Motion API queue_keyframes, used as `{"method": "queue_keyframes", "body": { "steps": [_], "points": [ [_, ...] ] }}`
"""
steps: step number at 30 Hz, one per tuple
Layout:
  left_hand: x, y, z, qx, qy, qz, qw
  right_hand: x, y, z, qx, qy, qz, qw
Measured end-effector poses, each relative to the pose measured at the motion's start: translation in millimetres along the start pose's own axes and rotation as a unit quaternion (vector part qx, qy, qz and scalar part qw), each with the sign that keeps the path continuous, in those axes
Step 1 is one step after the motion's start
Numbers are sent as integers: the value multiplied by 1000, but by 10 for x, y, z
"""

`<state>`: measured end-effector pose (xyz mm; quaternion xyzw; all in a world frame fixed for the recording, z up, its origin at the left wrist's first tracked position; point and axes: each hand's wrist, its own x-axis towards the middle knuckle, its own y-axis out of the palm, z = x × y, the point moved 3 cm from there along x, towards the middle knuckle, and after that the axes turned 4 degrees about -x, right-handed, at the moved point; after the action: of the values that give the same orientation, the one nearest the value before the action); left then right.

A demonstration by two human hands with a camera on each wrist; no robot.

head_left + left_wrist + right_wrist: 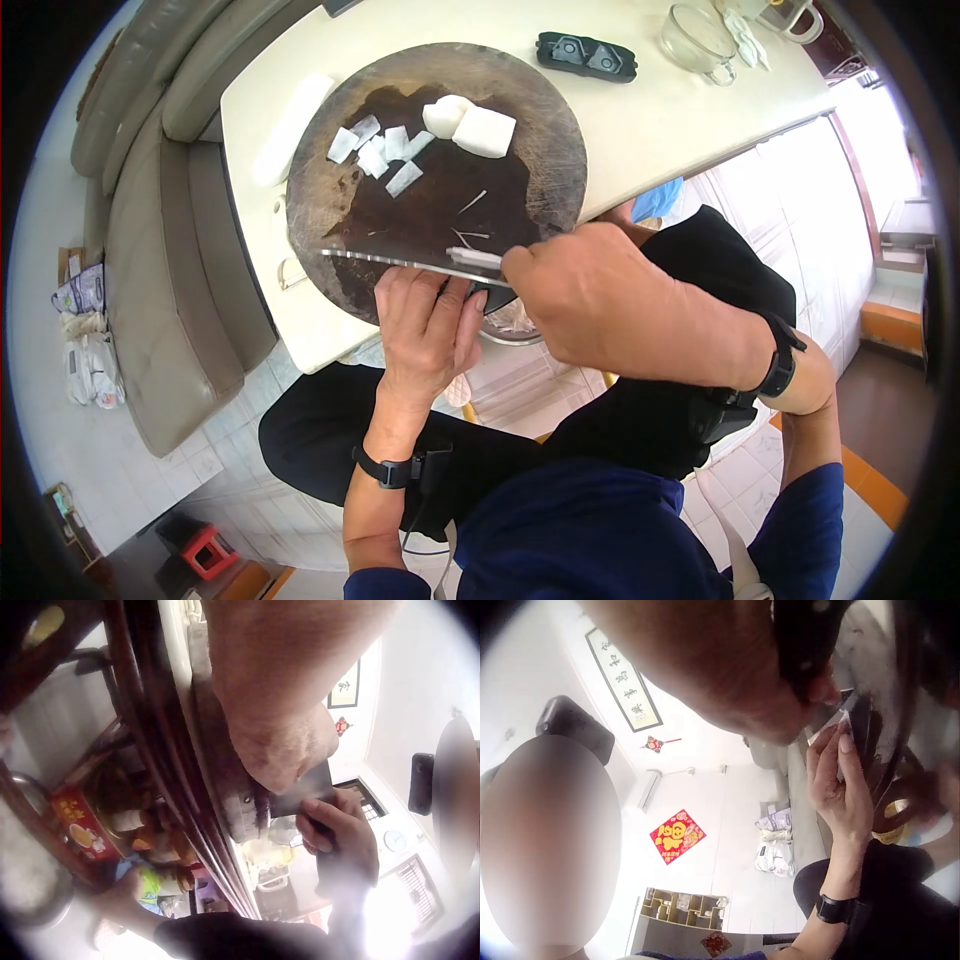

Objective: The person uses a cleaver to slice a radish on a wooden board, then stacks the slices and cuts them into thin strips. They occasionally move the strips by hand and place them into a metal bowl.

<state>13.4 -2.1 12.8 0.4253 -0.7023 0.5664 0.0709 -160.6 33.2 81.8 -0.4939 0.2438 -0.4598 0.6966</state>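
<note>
My right hand (610, 290) grips the handle of a kitchen knife (400, 261), whose blade crosses the near part of a round wooden chopping board (555, 130). In the left wrist view the blade looks broad and dark. Close against the blade, my left hand (420, 325) bends its fingers at the board's near edge. The right wrist view shows its fingertips pinching a white piece (845, 717), mostly hidden. Cut white strips (474, 257) lie by the blade. Farther back on the board are several thin white slices (404, 179) and thick white chunks (485, 132).
A long white cylinder (295, 130) lies on the table (480, 22) left of the board. A black case-like object (586, 56) and a glass cup (697, 42) stand toward the back right. Under the near edge sits a bowl (513, 325) with pale scraps.
</note>
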Motion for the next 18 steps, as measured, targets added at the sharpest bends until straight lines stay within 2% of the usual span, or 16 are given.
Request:
{"method": "queue_keyframes", "body": {
  "steps": [3,7,13,15,18],
  "points": [
    [-11,-5,-13,1,-3,7,1000,-47,-2,60,-9,17,48,999],
    [3,-10,-28,4,-6,10,1000,-66,69,92,-23,-28,8,999],
    [3,-64,-71,14,6,21,1000,48,119,113,-10,-10,33,999],
    [15,-63,-72,9,8,15,1000,70,101,28,33,30,-18,999],
    [-17,-68,-44,4,1,19,1000,19,73,31,1,29,11,1000]
  ]
}}
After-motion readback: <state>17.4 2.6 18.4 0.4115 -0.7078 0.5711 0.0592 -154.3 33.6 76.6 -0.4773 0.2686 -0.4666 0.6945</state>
